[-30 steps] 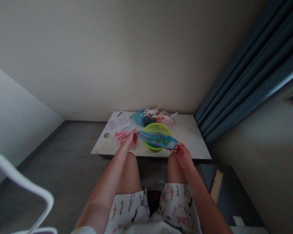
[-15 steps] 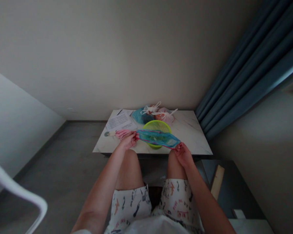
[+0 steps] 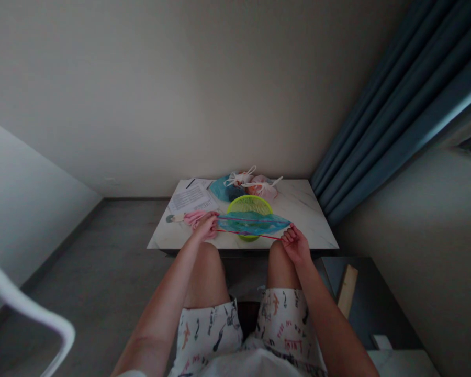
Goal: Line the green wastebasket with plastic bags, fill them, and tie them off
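A translucent blue-green drawstring plastic bag (image 3: 255, 223) is stretched sideways between my two hands, over a lime-green basket (image 3: 249, 201). Its far end on the left is pinched in my left hand (image 3: 207, 227), fingers closed. My right hand (image 3: 295, 243) is closed on the right end. Along the near side a red drawstring runs taut from hand to hand, standing a little away from the film. Just behind my left hand lies a pink cloth-like bundle (image 3: 192, 218) with a pale handle-like end. The basket's inside is partly hidden by the bag.
Printed papers (image 3: 192, 198) lie at the back left of the marble-patterned table (image 3: 306, 209). Tied plastic bags (image 3: 261, 188) with white handles stand against the wall. To the right are a blue curtain (image 3: 361, 125) and a wooden block (image 3: 347, 290) on a dark lower surface.
The bag's mouth has been pulled wider, and its red drawstring now stands apart from the film on the near side. Both hands stay closed on it; the view has shifted slightly.
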`<state>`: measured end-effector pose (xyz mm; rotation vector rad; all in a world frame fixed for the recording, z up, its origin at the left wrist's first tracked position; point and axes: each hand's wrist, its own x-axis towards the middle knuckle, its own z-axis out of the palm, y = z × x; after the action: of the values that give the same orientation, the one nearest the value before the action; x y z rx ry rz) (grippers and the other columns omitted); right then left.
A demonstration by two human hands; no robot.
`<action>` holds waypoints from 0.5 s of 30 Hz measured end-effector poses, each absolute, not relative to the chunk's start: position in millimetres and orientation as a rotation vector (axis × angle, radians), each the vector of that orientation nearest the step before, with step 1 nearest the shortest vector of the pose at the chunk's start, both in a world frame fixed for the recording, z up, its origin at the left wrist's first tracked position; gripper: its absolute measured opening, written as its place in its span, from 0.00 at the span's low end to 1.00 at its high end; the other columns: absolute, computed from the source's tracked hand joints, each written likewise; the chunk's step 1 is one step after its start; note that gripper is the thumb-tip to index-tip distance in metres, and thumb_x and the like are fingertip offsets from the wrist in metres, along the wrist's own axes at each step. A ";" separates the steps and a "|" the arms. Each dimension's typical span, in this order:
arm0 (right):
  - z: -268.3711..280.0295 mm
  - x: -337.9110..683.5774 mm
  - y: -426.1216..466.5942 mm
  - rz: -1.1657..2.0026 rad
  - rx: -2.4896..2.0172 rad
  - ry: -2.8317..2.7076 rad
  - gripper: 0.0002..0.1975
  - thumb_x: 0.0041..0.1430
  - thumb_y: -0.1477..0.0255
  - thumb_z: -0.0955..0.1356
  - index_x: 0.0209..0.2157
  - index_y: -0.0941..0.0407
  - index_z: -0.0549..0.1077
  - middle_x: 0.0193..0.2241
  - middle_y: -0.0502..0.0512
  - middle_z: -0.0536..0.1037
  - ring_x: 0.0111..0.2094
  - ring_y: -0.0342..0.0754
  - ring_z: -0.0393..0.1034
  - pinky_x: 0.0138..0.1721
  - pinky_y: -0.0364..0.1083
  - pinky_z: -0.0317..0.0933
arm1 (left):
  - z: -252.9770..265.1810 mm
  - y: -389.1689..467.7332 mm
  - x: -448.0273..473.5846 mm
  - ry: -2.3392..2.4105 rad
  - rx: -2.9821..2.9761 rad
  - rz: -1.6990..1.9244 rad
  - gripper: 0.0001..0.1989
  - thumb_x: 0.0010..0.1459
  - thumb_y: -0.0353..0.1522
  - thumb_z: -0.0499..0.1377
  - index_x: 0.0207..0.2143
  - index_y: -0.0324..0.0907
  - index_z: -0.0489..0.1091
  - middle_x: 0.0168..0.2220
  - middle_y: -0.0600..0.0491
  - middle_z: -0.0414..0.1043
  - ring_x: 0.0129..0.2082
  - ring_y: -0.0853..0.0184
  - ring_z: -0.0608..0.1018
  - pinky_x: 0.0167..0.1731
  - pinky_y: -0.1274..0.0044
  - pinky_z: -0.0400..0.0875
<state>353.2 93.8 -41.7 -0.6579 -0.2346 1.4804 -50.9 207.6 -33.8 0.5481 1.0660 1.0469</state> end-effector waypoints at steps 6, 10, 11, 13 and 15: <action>-37.9 344.2 106.5 1.623 -0.624 -0.256 0.22 0.65 0.74 0.73 0.60 0.50 0.77 0.22 0.36 0.67 0.12 0.35 0.43 0.12 0.36 0.44 | -12.7 211.6 -53.5 0.865 0.584 0.994 0.24 0.52 0.27 0.66 0.53 0.42 0.74 0.45 0.51 0.83 0.15 0.82 0.53 0.14 0.86 0.46; -36.8 338.0 115.0 1.645 -0.675 -0.308 0.29 0.64 0.76 0.71 0.66 0.45 0.74 0.20 0.35 0.65 0.11 0.36 0.40 0.11 0.35 0.40 | 4.6 210.9 -59.5 0.779 0.572 0.931 0.37 0.55 0.24 0.65 0.68 0.49 0.71 0.55 0.48 0.83 0.16 0.82 0.52 0.14 0.87 0.46; -36.4 337.7 116.9 1.644 -0.694 -0.320 0.30 0.64 0.76 0.71 0.66 0.44 0.74 0.19 0.34 0.65 0.11 0.36 0.40 0.11 0.34 0.39 | 7.6 210.6 -60.2 0.781 0.547 0.916 0.40 0.56 0.23 0.64 0.71 0.51 0.69 0.54 0.49 0.83 0.16 0.82 0.52 0.14 0.87 0.46; -35.2 337.5 120.6 1.647 -0.739 -0.345 0.30 0.65 0.75 0.72 0.66 0.42 0.74 0.20 0.34 0.67 0.11 0.35 0.39 0.11 0.33 0.38 | 11.3 210.0 -59.4 0.817 0.522 0.882 0.40 0.58 0.24 0.64 0.73 0.51 0.68 0.50 0.50 0.83 0.16 0.82 0.53 0.15 0.86 0.48; -33.0 336.5 123.9 1.645 -0.785 -0.374 0.26 0.65 0.73 0.74 0.63 0.43 0.76 0.24 0.37 0.73 0.12 0.33 0.39 0.11 0.33 0.38 | 12.1 208.8 -56.1 0.918 0.557 0.832 0.32 0.62 0.27 0.65 0.69 0.46 0.71 0.41 0.52 0.82 0.17 0.80 0.56 0.16 0.86 0.51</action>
<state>336.5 123.9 -33.0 -0.7850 -0.3740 1.6455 -56.1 208.8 12.1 0.5569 0.9180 0.8320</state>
